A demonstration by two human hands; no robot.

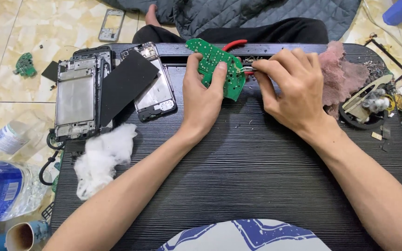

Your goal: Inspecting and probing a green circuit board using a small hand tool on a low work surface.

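My left hand (202, 95) grips a green circuit board (212, 60) and holds it tilted above the black ridged table (247, 162). My right hand (290, 88) is closed on a small metal tool (247, 69) whose tip touches the board's right edge. The red handles of a pair of pliers (234, 44) show behind the board, lying on the table.
Several opened phone frames (77, 100) and a black panel (125, 83) lie at the left, with white cotton wadding (101, 158) below them. A pink cloth (338, 76) and loose parts sit at the right. Plastic bottles (1, 188) lie on the tiled floor, and another person's legs (238, 30) are beyond the table.
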